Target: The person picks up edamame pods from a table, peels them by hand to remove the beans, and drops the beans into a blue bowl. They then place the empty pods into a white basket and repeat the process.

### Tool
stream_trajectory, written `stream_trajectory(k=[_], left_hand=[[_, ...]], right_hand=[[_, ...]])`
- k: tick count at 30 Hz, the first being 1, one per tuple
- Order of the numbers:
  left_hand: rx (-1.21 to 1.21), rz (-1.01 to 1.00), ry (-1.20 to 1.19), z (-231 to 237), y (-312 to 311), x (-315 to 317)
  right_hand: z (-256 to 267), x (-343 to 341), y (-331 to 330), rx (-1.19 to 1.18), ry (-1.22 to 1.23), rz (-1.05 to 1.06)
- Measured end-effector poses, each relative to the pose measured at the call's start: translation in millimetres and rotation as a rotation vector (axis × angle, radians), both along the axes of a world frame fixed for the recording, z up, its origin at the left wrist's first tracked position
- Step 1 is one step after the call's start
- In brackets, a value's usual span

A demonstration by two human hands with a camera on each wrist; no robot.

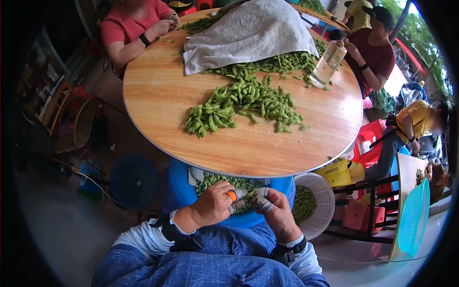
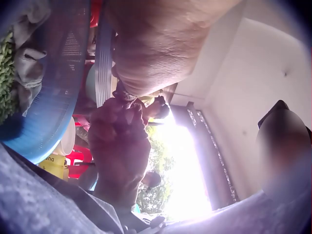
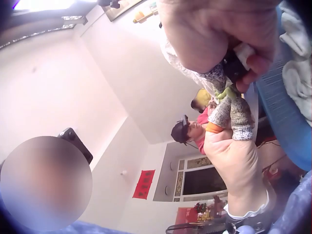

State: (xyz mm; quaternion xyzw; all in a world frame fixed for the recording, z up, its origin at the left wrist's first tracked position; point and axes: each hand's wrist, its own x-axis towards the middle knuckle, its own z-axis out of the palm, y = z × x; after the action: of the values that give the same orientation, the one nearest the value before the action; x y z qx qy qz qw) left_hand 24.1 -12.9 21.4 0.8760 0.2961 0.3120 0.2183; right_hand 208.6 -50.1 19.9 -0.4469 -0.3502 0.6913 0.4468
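Observation:
In the head view both hands meet over a blue basin (image 1: pixel 180 185) of shelled green beans (image 1: pixel 214 180). My left hand (image 1: pixel 213 203), with cloth-wrapped fingertips and an orange band, pinches one end of a green pod (image 1: pixel 249 194). The right hand (image 1: pixel 279 215), also with wrapped fingers, pinches the pod's other side. In the right wrist view the green pod (image 3: pixel 227 92) shows between the wrapped fingers of the left hand (image 3: pixel 234 146) and the right hand (image 3: pixel 219 34). The left wrist view shows the left hand (image 2: pixel 156 48) from the wrist side; its fingertips are hidden.
A round wooden table (image 1: pixel 158 110) stands ahead, bearing a pile of pods (image 1: pixel 239 103), a grey towel (image 1: pixel 253 33) and a clear bottle (image 1: pixel 327 64). A white basket (image 1: pixel 325 203) of pods is at the right. Several people sit around.

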Motion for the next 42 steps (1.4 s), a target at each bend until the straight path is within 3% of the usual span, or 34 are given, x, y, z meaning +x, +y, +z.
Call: stream_trajectory(k=[8,13,16,20,23,26,29,33,36,39,42], left_hand=[[-0.064,0.000,0.035,-11,-4,-1],[0.004,0.052,0.170,-6,0,1],[0.018,0.028,0.264,-8,2,-3],[0.120,0.060,0.308,-8,6,-7],[0.053,-0.005,0.369,-1,4,-9],[-0.248,-0.015,0.223,-8,5,-14],[-0.304,0.012,-0.217,-26,5,-10],[-1.412,0.166,-0.784,-46,-6,-1],[-1.574,0.069,-0.882,-61,-3,-6],[-0.947,0.026,-0.355,-57,5,-11],[-0.583,0.104,-0.090,-42,7,-6]], right_hand=[[-11,-4,1,-0.039,0.026,-0.017],[-15,-7,2,0.012,0.063,-0.024],[-13,-8,3,-0.119,0.086,0.036],[-24,-10,3,-0.104,0.175,0.037],[-24,-12,2,-0.057,0.176,0.043],[-21,-14,3,0.047,0.259,0.047],[-30,-19,5,0.123,0.353,0.030],[-46,-22,11,0.203,0.334,0.048],[-61,-18,12,0.152,0.305,0.089],[-64,-12,12,0.092,0.186,0.130],[-47,-15,14,0.137,0.060,0.147]])
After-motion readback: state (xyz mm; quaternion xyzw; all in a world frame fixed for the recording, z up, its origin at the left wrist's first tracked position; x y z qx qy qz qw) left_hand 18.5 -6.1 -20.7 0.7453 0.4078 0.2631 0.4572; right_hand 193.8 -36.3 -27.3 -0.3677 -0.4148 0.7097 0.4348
